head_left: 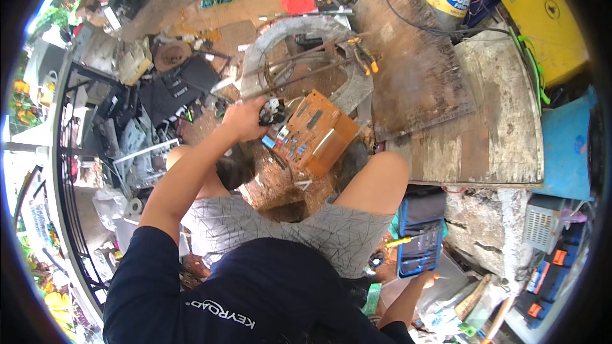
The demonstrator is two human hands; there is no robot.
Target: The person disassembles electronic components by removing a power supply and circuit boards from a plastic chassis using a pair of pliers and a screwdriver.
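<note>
At the centre, my left hand (245,118) is closed on the left edge of a brown circuit board (312,129), by a black and silver part (274,112). The board is tilted between my knees and carries blue components and a large flat metal plate. Down at the lower right, my right hand (421,279) is closed on a small thing with an orange end, too small to name. Beside that hand lies an open blue-edged tool case (421,242) with a yellow-handled tool (399,242) across its side.
Ahead of the board sits a grey ring-shaped frame (274,38), with orange-handled pliers (365,60) on its right rim. Wooden boards (414,70) lie to the right. Black plastic scrap (172,92) is piled at left. A yellow box (542,19) stands at far right.
</note>
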